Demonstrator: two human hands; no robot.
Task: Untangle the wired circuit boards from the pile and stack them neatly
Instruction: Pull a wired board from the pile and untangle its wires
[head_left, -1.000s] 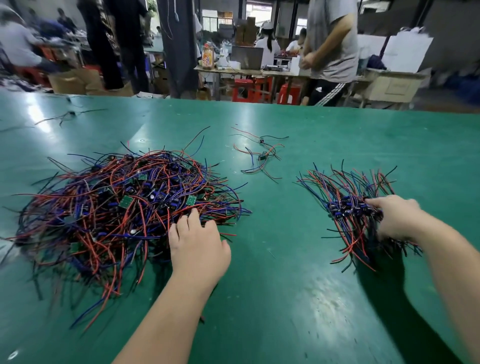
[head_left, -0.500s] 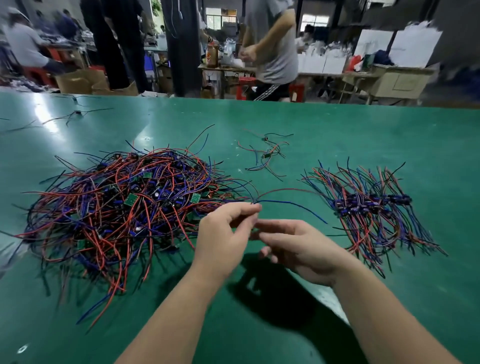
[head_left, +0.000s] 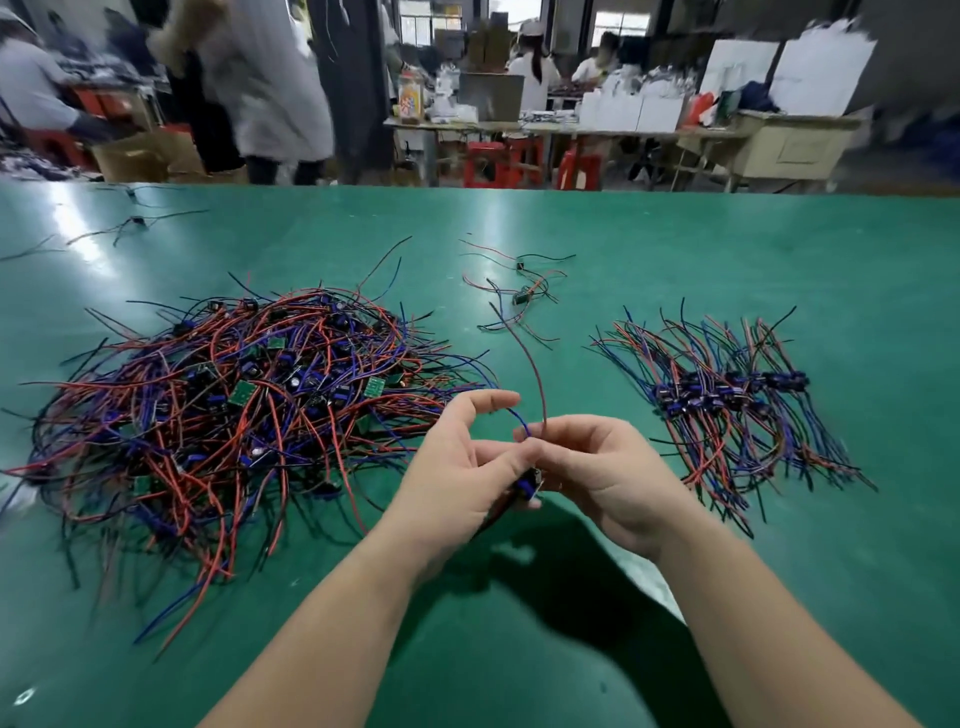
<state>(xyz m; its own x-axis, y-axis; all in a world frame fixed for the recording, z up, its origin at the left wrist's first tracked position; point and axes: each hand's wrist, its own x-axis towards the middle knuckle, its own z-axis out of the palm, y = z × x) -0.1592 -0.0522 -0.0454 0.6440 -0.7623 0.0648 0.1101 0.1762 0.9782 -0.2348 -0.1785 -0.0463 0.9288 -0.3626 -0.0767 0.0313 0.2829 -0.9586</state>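
Note:
A big tangled pile (head_left: 234, 410) of small green circuit boards with red, blue and black wires covers the left of the green table (head_left: 675, 249). To the right lies a neat row of sorted boards (head_left: 727, 400), wires fanned out on both sides. Between the two, both hands meet above the table. My left hand (head_left: 457, 473) and my right hand (head_left: 597, 478) together hold one small wired board (head_left: 529, 486). Its red wire arcs up and its blue wire curves back toward the pile. The right fingers pinch the wires near the board.
A few loose wired boards (head_left: 522, 296) lie apart at the middle back. Stray black wires (head_left: 135, 221) sit at the far left edge. Beyond the table's far edge, people stand and work at benches with red stools.
My left hand pulled one board out of the pile while the right left the sorted row. Both hands have come together and lifted the board, its red wire now arcing upward.

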